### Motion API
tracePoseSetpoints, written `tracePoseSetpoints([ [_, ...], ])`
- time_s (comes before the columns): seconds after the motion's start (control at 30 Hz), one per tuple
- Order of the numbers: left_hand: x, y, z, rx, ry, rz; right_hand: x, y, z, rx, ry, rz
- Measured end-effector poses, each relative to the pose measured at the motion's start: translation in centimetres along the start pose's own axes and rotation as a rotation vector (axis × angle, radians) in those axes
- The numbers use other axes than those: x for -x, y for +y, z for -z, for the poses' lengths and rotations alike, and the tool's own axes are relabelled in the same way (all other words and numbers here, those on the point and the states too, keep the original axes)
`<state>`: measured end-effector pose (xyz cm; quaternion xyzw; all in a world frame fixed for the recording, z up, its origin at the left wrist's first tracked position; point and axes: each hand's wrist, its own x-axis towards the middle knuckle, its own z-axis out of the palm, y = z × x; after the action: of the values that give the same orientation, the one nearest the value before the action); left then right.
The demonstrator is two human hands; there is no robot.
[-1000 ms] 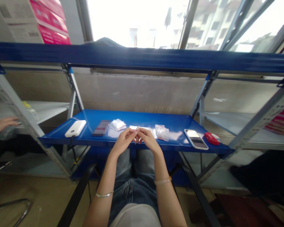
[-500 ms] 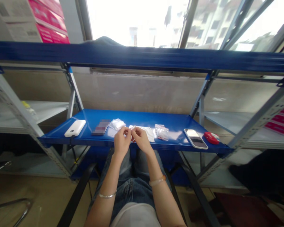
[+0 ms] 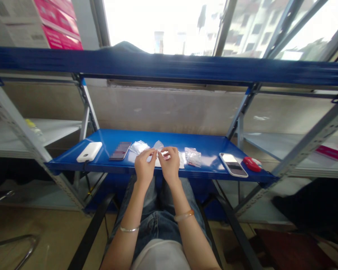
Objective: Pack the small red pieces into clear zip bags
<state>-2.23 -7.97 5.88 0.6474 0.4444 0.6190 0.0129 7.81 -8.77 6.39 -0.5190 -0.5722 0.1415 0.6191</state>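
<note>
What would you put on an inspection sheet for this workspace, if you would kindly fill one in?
Surface: blue shelf, glossy, with reflections.
Things at hand: translucent bag; white sheet on the shelf; clear packets to the right; pale packets to the left.
Clutter: white device, dark object partly pixelated, phone, red object.
Hands: left hand and right hand close together, appearing to pinch the translucent bag.
Cables: dark cable at the white device.
Surroundings: window, pink-and-white boxes, neighbouring shelves.

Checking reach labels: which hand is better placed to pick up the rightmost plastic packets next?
Right hand, probably: it's nearest the plastic packets, with the left hand on its far side. Both seem occupied.
</note>
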Motion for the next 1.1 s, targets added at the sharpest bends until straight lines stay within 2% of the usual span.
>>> tracePoseSetpoints([
  [0.13, 0.3, 0.3, -0.4, 0.005, -0.011, -0.028, -0.1, 0.4, 0.0, -0.027, -0.095, -0.015],
  [0.37, 0.0, 0.3, -0.4, 0.038, -0.149, -0.093, -1.1, 2.5, 0.9, 0.002, -0.111, -0.021],
  [0.47, -0.1, -0.4, -0.1, -0.019, -0.277, -0.118, -1.5, 3.7, 1.5, 0.040, -0.170, 0.000],
  [0.6, 0.1, -1.3, 0.5, -0.137, -0.517, -0.145, -1.6, 4.7, 2.1, 0.101, -0.276, 0.042],
  [0.67, 0.3, -1.4, 0.6, -0.152, -0.584, -0.138, -1.6, 4.9, 2.2, 0.101, -0.325, 0.056],
  [0.97, 0.1, -1.3, 0.4, -0.095, -0.606, -0.121, -1.8, 5.5, 2.9, 0.041, -0.413, 0.084],
  [1.1, 0.1, -1.0, 0.4, -0.129, -0.569, -0.082, -2.1, 5.4, 3.2, -0.038, -0.410, 0.072],
])
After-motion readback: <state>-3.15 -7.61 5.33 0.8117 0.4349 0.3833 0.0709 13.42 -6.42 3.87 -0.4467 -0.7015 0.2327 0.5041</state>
